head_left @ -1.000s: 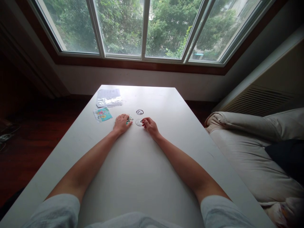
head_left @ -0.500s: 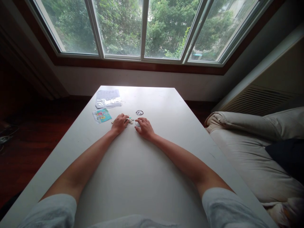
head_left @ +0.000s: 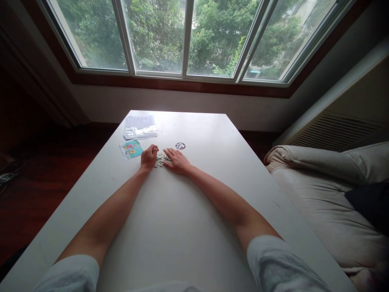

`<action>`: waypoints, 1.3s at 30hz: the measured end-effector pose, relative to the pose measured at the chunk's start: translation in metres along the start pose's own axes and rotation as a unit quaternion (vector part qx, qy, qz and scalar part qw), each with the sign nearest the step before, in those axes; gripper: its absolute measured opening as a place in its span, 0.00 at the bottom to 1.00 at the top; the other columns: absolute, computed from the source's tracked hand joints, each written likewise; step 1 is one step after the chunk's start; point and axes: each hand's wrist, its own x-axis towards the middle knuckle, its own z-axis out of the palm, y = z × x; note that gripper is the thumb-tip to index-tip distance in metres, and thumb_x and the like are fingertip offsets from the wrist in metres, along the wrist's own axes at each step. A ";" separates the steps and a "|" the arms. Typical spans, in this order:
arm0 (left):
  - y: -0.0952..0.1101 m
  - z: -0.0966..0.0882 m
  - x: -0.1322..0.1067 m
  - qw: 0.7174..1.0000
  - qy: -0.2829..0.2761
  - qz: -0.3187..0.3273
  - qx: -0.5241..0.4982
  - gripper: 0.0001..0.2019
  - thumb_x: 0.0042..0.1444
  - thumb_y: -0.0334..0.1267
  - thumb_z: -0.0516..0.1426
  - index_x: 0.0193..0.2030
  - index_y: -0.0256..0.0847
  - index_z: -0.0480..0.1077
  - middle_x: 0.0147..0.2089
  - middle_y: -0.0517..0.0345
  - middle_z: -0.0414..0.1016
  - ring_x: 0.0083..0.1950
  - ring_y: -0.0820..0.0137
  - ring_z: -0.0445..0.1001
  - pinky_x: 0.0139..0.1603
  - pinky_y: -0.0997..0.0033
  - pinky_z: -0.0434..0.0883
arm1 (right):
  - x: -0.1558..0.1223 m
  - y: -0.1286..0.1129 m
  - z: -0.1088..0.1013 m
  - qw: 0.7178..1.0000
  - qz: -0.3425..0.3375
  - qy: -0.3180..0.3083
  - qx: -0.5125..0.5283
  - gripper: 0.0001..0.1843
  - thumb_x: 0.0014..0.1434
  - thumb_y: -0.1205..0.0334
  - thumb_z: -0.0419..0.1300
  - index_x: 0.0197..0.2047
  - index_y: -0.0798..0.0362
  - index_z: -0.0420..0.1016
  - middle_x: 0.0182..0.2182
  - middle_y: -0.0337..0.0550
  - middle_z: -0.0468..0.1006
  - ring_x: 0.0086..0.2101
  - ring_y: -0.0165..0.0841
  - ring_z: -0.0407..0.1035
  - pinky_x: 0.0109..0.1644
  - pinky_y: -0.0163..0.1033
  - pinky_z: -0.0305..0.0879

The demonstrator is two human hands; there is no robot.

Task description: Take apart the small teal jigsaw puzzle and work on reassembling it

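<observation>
My left hand [head_left: 148,157] rests on the white table [head_left: 182,211] with its fingers curled into a loose fist, beside a small heap of puzzle pieces [head_left: 161,160]. What, if anything, it holds is hidden. My right hand [head_left: 177,159] lies flat with fingers stretched out, touching the right side of the same heap. A small round lid [head_left: 180,146] with a dark mark lies just beyond my right hand. The clear round container seen earlier is not visible.
A colourful picture card [head_left: 131,148] in a clear sleeve lies left of my left hand. Behind it sits a clear plastic bag with papers [head_left: 140,126]. A pale sofa [head_left: 328,194] stands to the right of the table. Windows fill the far wall.
My right hand slid left from the clear round container onto the puzzle pieces and flattened out. My left hand drew back a little and curled into a fist, uncovering the pieces.
</observation>
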 end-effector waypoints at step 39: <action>0.018 -0.002 -0.029 0.964 -0.133 0.199 0.117 0.18 0.64 0.48 0.54 0.58 0.47 0.71 0.66 0.49 0.68 0.67 0.56 0.63 0.71 0.49 0.55 | -0.074 0.015 -0.091 0.812 0.177 0.336 0.443 0.17 0.66 0.48 0.55 0.46 0.52 0.75 0.43 0.50 0.81 0.42 0.38 0.77 0.43 0.43 0.74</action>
